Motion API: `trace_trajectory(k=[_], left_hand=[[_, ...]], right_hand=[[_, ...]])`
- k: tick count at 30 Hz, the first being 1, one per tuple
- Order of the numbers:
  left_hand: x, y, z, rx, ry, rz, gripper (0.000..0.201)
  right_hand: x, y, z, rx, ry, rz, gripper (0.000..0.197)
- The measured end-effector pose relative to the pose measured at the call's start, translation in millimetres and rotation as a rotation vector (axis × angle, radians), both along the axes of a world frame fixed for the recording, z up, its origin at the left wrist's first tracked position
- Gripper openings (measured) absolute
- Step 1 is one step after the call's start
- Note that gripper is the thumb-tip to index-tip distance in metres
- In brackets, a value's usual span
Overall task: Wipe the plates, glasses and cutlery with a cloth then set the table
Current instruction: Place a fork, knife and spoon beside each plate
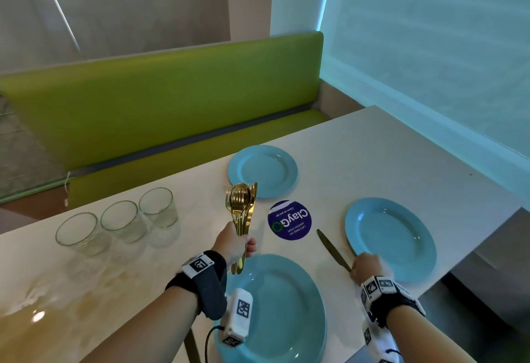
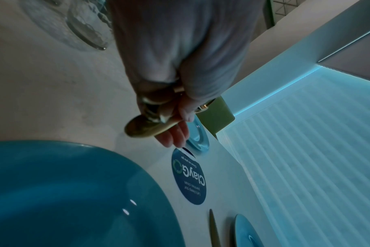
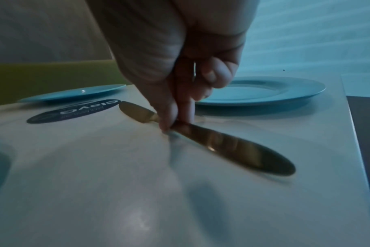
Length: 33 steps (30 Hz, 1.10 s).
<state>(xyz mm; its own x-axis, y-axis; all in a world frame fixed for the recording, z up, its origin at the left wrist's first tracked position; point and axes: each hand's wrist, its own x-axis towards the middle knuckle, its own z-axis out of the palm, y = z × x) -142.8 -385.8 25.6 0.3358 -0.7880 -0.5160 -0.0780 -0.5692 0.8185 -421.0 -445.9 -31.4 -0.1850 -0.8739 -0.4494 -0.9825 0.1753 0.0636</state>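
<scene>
My left hand (image 1: 239,243) grips a bundle of gold cutlery (image 1: 242,208) upright above the table, forks and spoons pointing up; its handle ends (image 2: 146,127) show in the left wrist view. My right hand (image 1: 367,266) pinches a gold knife (image 1: 332,249) lying on the table just left of the right blue plate (image 1: 391,238); thumb and fingers (image 3: 169,117) hold its middle (image 3: 222,143). A second blue plate (image 1: 262,172) lies far across the table. A large blue plate (image 1: 275,311) lies near me. Three clear glasses (image 1: 123,220) stand in a row at the left.
A round purple sticker (image 1: 289,219) sits on the white table (image 1: 387,144) between the plates. A green bench (image 1: 160,110) runs along the far side. The table's right edge drops off beyond the right plate. A window blind is at the right.
</scene>
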Motion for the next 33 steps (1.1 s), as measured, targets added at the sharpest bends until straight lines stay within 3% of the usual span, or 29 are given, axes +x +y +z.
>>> trace_trajectory(k=[22, 26, 33], left_hand=[[21, 6, 2, 0.024, 0.015, -0.038, 0.006], [24, 5, 2, 0.015, 0.064, -0.006, 0.011], [36, 7, 5, 0.025, 0.010, 0.019, 0.012]], right_hand=[[27, 14, 23, -0.027, -0.033, -0.021, 0.026], [76, -2, 46, -0.096, -0.176, 0.157, 0.027], [179, 1, 65, -0.249, -0.566, 0.645, 0.027]])
